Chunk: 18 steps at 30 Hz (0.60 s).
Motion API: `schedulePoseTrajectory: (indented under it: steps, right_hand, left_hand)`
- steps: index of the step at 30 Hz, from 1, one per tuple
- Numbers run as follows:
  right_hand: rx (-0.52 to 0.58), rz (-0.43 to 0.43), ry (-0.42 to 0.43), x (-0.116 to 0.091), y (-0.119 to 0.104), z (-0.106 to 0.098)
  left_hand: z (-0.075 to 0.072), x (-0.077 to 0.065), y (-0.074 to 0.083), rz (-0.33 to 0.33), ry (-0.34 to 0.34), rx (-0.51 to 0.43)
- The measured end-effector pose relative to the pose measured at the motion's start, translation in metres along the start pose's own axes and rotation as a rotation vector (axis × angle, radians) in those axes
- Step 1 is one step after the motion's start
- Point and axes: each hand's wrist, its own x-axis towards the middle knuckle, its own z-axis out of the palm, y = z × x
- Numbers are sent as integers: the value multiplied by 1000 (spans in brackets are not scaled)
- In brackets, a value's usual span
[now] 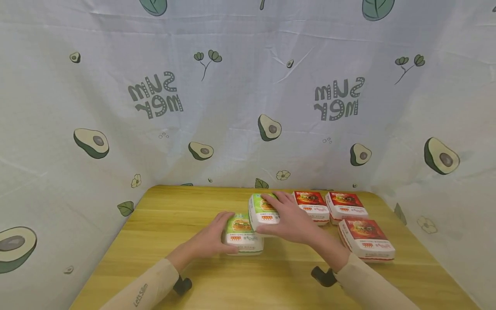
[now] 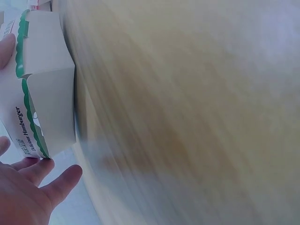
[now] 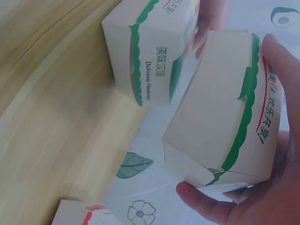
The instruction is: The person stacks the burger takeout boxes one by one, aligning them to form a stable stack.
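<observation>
Near the middle of the wooden table, a green-and-white hamburger box (image 1: 244, 236) sits with my left hand (image 1: 211, 239) gripping it from the left. The thumb lies along its near side and the fingers reach to its far side. My right hand (image 1: 296, 221) holds a second green-and-white hamburger box (image 3: 213, 108), tilted and raised off the table, just right of the first. In the right wrist view, the thumb and fingers span this carton, and the first box (image 3: 150, 51) shows behind it. Green scalloped edges and "Delicious Hamburger" print mark the first box.
Three red-and-white burger boxes stand at the right: one at the back (image 1: 311, 204), another beside it (image 1: 346, 206), and one nearer (image 1: 367, 239). A white curtain (image 1: 232, 99) with avocado prints surrounds the wooden table (image 1: 166, 219) at the back and sides.
</observation>
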Motion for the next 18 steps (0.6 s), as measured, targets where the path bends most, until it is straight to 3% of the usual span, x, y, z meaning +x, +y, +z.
schedulePoseTrajectory:
  steps: [18]
  right_hand:
    - [-30,-16,-20,11,-26,4]
  left_hand:
    - [3,-2,2,-38,1,-57]
